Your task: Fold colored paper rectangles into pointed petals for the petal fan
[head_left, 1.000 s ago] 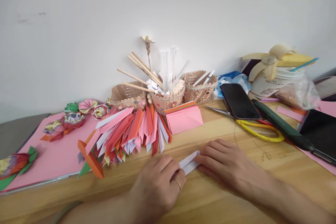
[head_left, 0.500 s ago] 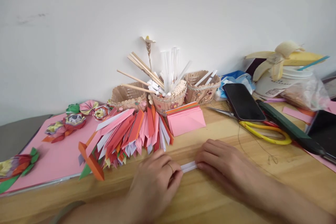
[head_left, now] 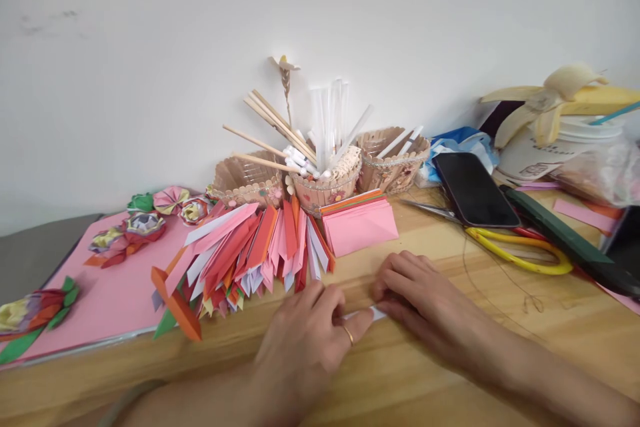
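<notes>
A narrow folded strip of white paper (head_left: 379,313) lies on the wooden table, mostly hidden under my fingers. My left hand (head_left: 316,330), with a ring on one finger, is closed on the strip's left part, its fingers bent. At the right end, my right hand (head_left: 417,303) pinches the strip with curled fingers. Just beyond my left hand spreads a heap of folded paper pieces (head_left: 250,247) in red, pink, white and orange. A stack of pink paper slips (head_left: 360,227) lies beyond the gap between my hands.
Three wooden-stick baskets (head_left: 325,193) with sticks and clear tubes stand along the wall. On the right are a phone (head_left: 475,190), yellow-handled scissors (head_left: 520,253), a green cutter (head_left: 560,230) and a banana peel (head_left: 550,103) on a white tub. Paper flowers (head_left: 145,225) rest on pink card at left.
My left hand has slid right along the strip, nearer to my right hand, and less of the paper shows. My right hand stays at its end. The view has shifted slightly.
</notes>
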The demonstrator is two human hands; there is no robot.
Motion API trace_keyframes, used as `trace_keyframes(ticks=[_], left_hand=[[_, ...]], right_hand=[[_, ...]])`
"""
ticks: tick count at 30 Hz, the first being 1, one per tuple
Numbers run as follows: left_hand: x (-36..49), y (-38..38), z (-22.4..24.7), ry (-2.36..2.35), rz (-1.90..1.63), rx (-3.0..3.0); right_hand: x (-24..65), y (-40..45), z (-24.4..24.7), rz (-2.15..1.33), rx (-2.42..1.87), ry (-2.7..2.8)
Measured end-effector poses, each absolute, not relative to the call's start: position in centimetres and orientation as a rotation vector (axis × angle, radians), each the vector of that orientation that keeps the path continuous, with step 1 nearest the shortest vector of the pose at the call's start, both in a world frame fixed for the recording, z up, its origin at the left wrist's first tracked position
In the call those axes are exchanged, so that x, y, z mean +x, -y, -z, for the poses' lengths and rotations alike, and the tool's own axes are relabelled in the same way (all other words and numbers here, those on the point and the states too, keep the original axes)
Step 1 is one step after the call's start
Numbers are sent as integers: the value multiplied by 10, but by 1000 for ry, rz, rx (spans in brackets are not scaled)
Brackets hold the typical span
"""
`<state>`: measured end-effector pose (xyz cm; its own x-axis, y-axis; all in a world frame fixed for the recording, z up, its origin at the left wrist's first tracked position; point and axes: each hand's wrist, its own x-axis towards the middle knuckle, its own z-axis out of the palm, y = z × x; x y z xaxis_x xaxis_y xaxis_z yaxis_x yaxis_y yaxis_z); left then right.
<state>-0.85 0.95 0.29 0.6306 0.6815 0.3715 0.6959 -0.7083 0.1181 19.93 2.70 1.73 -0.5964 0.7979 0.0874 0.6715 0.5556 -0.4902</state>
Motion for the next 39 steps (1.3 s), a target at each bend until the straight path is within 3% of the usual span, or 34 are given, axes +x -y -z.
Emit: trace_keyframes(ticks=[11, 20, 29, 39], left_hand=[[-17, -4, -11, 837, 551, -2698], [-33, 12, -9, 869, 343, -2650], [-27, 14, -6, 1068, 563, -2720], [-10, 1, -13, 1014, 474, -2798]], right_hand=[[210, -29, -23, -710, -1232, 2451], [218, -34, -19, -772, -1126, 2445], [224, -33, -16, -737, -1058, 2420], [223, -33, -16, -807, -1113, 2288]])
